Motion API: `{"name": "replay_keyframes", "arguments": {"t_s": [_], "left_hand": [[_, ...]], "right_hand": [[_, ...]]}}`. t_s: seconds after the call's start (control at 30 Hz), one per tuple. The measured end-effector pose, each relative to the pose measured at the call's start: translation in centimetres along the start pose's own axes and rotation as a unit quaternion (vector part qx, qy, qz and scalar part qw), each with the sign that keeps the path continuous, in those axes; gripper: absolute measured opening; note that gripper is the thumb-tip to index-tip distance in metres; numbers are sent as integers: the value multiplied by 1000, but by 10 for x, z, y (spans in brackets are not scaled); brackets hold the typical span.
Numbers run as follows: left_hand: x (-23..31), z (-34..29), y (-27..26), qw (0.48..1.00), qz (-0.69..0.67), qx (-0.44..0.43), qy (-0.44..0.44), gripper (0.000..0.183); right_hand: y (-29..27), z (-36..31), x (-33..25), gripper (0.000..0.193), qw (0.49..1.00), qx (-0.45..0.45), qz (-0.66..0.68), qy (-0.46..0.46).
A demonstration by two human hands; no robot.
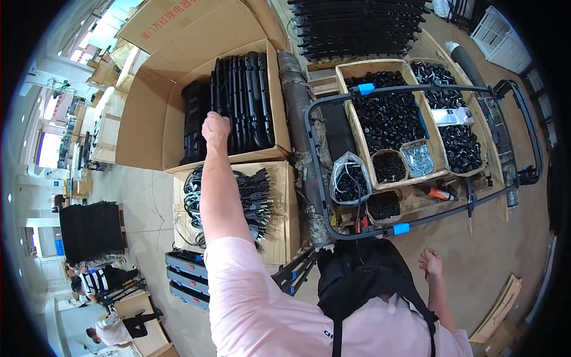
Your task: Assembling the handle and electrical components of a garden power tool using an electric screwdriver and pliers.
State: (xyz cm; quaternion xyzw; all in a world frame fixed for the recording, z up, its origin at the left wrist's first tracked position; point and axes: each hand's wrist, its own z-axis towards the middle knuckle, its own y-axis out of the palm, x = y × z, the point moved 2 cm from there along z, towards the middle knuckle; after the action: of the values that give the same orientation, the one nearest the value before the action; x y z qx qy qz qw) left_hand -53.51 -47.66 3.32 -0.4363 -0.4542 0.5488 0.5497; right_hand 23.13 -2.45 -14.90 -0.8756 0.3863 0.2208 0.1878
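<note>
My left arm reaches forward to an open cardboard box [140,122] packed with long black plastic parts [250,101] standing on edge in a row. At the left end of that row, my left hand [215,127] is closed on the edge of one part; its fingertips are partly hidden. Low at my right side hangs my right hand [430,263], fingers curled in, and whatever they may hold cannot be made out. Between the two hands a black tubular frame with rounded corners [410,88] lies across the work stand, with blue clips [401,228] on it.
Wooden trays [342,74] of small black fittings [386,110] sit under the frame, beside a bag of screws [418,158]. Bundled black cables [253,202] lie on a carton below the box. A padded post [300,125] stands between. Two people [113,330] are at far left.
</note>
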Motion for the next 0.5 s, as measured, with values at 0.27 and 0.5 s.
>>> {"name": "replay_keyframes", "arguments": {"t_s": [0.27, 0.5], "left_hand": [[20, -51, -98, 922, -305, 219, -97, 38], [79, -228, -123, 736, -662, 112, -86, 58]], "right_hand": [[-34, -45, -110, 18, 927, 193, 79, -313], [98, -91, -263, 20, 866, -25, -31, -498]]}}
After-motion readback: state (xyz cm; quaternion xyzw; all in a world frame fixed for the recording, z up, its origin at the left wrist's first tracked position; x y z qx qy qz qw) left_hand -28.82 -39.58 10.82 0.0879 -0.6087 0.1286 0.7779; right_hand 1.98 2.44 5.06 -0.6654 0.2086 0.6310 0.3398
